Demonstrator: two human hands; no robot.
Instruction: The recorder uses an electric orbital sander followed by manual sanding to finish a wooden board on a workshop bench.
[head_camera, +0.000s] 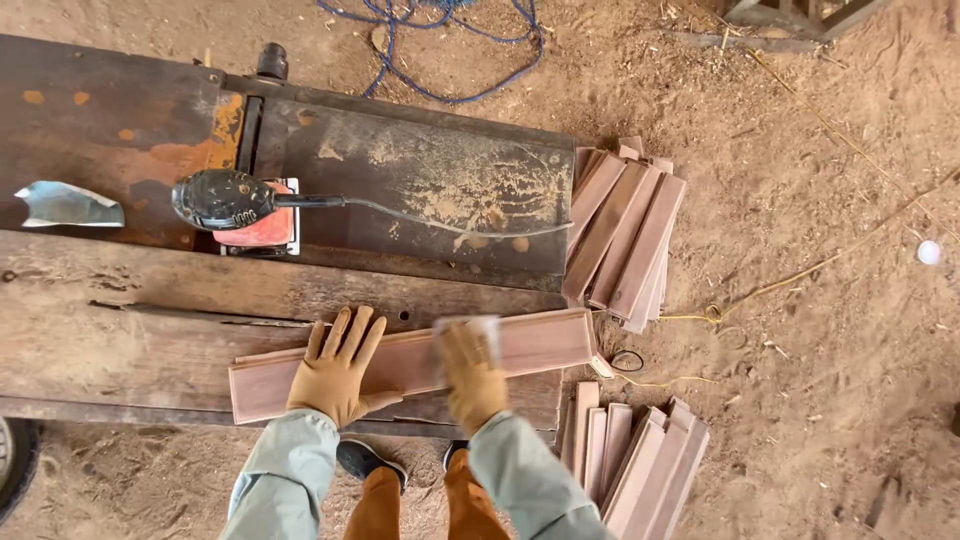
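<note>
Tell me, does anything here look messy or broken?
A few things do. The metal bench top is rusty and scratched. A jagged metal scrap lies loose at its left. A blue rope sits tangled on the dirt. The wood slats are stacked unevenly. The plank under both gloved hands looks fine.

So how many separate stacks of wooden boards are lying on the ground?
2: one stack beside the bench's right end, another stack lower down by the bench corner. Others may lie out of frame.

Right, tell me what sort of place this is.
Likely an outdoor woodworking site: stacks of cut wooden slats lie on the sandy dirt ground, and a power tool sits on a rough workbench.
</note>
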